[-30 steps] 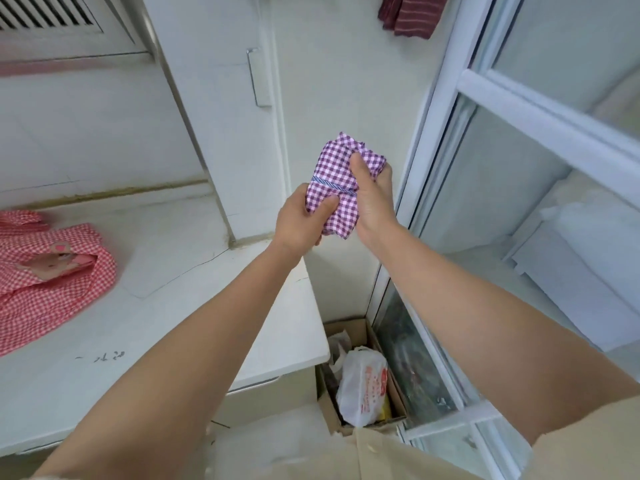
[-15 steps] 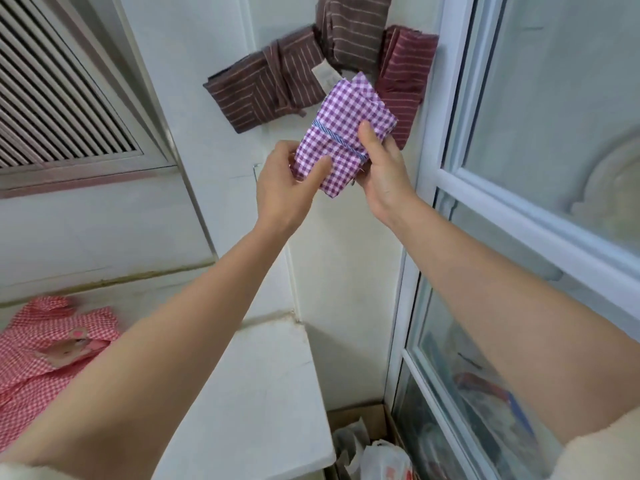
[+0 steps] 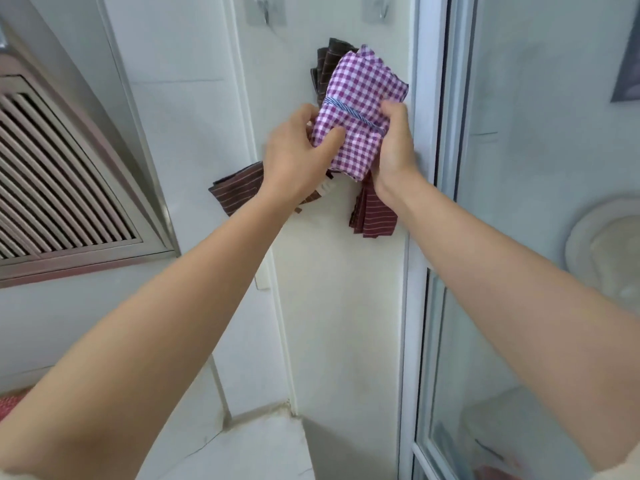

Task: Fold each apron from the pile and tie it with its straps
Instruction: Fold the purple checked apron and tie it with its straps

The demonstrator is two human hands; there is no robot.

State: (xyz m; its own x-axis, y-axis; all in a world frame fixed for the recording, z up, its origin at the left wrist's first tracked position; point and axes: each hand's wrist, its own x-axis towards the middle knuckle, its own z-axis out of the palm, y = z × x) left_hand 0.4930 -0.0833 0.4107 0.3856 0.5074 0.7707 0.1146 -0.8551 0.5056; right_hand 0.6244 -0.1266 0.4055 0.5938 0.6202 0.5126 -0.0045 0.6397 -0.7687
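Head camera, looking up along two bare forearms toward a white wall corner. Both hands hold a folded purple-and-white checked apron (image 3: 360, 98) raised in front of the wall, far and slightly right of centre. A narrow blue striped strap (image 3: 349, 115) runs slantwise across the front of the bundle. The left hand (image 3: 298, 157) grips the bundle's lower left edge, thumb pressed on the front and fingers curled behind. The right hand (image 3: 394, 143) grips its right side, fingers curled round the edge near the end of the strap.

Behind the bundle, other folded aprons hang against the wall: a dark brown striped bundle (image 3: 325, 67) peeks out above on the left, a brown striped bundle (image 3: 239, 190) shows to the left below the left wrist, and a dark red striped bundle (image 3: 372, 216) hangs below the right wrist. Two wall hooks (image 3: 265, 10) sit at the top. A slatted range hood (image 3: 52, 174) fills the left side. A white window frame (image 3: 426, 133) runs down the right. A pale counter (image 3: 249, 448) lies near, at the bottom.
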